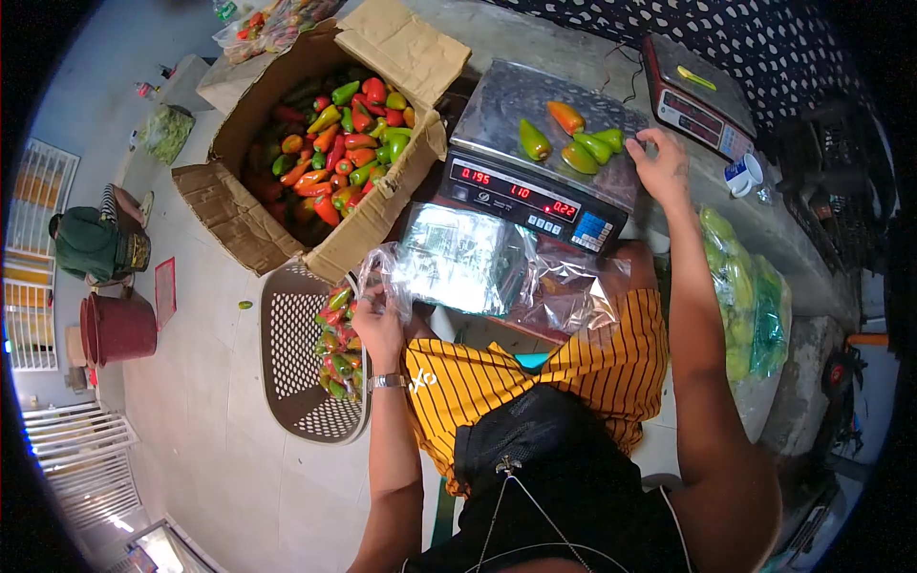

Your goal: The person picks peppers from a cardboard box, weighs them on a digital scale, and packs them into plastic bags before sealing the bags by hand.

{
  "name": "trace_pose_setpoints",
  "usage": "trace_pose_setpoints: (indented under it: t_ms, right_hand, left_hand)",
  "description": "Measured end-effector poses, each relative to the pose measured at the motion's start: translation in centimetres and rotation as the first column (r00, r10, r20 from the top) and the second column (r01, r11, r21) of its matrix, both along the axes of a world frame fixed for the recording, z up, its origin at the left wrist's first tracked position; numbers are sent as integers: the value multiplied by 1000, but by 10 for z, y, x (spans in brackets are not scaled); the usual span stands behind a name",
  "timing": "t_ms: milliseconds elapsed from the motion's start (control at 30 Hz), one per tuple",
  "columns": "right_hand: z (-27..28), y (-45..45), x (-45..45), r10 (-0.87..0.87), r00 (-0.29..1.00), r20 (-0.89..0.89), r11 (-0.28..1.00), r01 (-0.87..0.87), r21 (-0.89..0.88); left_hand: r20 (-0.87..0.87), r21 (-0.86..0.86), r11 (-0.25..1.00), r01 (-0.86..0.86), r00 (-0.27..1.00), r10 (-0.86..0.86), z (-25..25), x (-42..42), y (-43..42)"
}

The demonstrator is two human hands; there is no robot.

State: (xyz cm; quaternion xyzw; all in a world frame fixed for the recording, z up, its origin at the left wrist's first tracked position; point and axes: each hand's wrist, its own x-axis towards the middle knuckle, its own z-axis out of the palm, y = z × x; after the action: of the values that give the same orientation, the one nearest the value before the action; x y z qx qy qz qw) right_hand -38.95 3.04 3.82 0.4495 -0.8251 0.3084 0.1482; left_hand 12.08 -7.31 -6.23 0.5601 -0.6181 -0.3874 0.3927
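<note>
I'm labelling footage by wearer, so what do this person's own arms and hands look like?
Both arms are bare, with no sleeves. The left hand and right hand are ungloved. A silver-coloured band, apparently a watch, circles the left wrist; no band shows on the right.

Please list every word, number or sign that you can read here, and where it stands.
"0.195": near scale, left display window
"1.10", probably: its middle window
"0.22": its right window
Too small or blurred: far scale's digits, mug's print, striped cloth's white lettering.
</note>
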Motion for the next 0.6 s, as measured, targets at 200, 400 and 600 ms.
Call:
trace_pose_setpoints:
  t_ms: [200, 400, 600]
  right_hand:
    - [17, -4, 14, 179, 981, 76, 974, -187, 124]
    - [14, -19, 6, 248, 945, 212, 890, -309, 335]
    - [8, -24, -4, 320, 900, 296, 875, -400, 273]
  left_hand:
    - [3, -13, 1000, -14, 1000, 14, 0, -1, 0]
    - [-77, 18, 1000, -17, 997, 18, -8, 2, -1]
    - [-44, 36, 999, -31, 998, 32, -18, 9, -2]
